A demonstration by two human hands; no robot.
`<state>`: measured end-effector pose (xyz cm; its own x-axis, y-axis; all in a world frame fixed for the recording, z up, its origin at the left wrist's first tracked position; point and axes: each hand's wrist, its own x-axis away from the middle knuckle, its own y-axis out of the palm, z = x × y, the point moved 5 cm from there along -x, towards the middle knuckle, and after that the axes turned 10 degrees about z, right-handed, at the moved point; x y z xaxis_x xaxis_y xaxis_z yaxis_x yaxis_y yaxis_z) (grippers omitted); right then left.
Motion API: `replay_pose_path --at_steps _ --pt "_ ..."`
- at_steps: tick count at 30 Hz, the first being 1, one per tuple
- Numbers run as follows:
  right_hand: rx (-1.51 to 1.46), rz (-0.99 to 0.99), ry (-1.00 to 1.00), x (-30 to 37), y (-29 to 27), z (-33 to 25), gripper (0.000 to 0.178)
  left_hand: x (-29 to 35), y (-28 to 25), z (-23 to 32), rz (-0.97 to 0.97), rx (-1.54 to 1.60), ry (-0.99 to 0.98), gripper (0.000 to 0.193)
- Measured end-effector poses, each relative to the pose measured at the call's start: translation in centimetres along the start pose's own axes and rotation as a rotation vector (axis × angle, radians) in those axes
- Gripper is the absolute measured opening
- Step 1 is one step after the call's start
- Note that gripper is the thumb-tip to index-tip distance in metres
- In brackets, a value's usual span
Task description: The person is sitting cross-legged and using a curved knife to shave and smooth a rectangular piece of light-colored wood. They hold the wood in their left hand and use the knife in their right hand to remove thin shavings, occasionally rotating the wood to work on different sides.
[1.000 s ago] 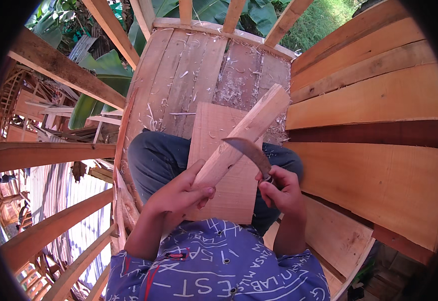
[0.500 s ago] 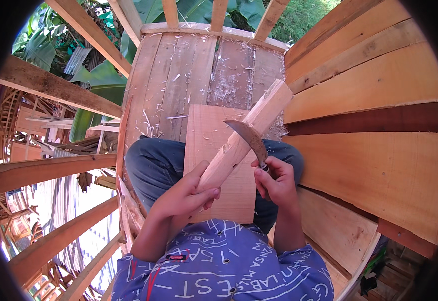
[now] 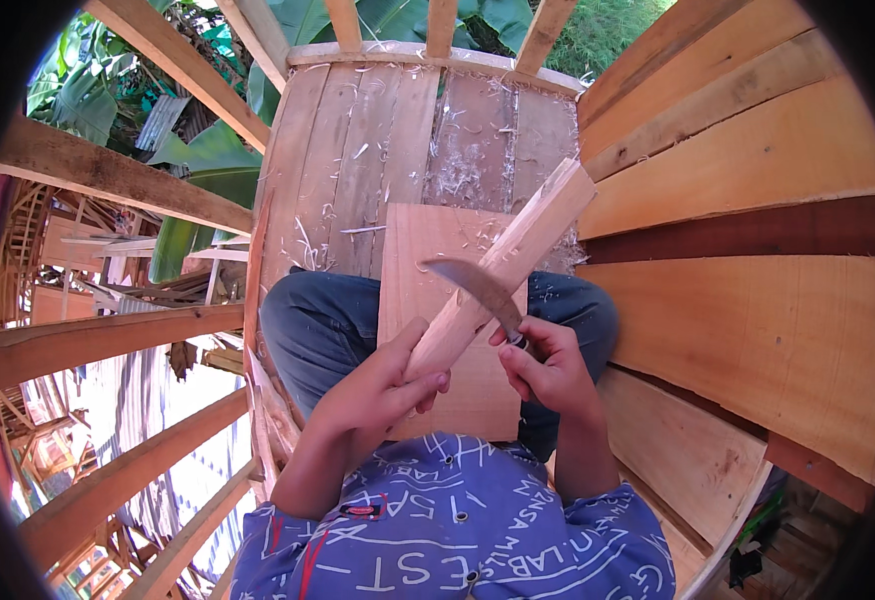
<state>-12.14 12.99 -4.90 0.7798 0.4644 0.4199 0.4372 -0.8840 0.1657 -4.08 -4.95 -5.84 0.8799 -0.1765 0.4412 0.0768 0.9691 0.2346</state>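
Observation:
My left hand [image 3: 389, 385] is closed round the near end of a pale, squared piece of wood [image 3: 525, 235], which slants up to the right. In my right hand [image 3: 545, 368] is the handle of a short curved sickle [image 3: 479, 288], gripped between thumb and fingers. Its blade crosses over the wood, with the tip pointing to the left; whether the edge touches the wood I cannot tell. Beneath both lies a flat wooden board [image 3: 412, 240], resting across my crossed legs [image 3: 322, 315].
Thin shavings [image 3: 462, 180] are scattered over the plank floor [image 3: 352, 150] ahead. A plank wall [image 3: 747, 330] rises close on my right. Spaced wooden rails [image 3: 117, 335] stand on the left, with banana leaves [image 3: 217, 160] beyond them.
The sickle has shifted down along the wood toward my left hand, its blade tip swinging left. The view has moved slightly, and both hands keep their grip.

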Motion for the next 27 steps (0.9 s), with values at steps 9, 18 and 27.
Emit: replay_pose_path --at_steps 9,18,27 --pt "-0.019 0.134 -0.121 0.2 -1.5 -0.2 0.010 0.2 0.3 -0.2 -0.009 -0.003 0.031 0.042" --pt "-0.051 0.060 -0.110 0.1 -2.3 0.5 0.012 0.1 0.6 -0.1 -0.022 0.044 0.000 0.041" --pt "-0.005 0.018 -0.078 0.4 -1.7 0.8 0.013 -0.2 0.6 -0.4 -0.028 0.048 0.029 0.041"
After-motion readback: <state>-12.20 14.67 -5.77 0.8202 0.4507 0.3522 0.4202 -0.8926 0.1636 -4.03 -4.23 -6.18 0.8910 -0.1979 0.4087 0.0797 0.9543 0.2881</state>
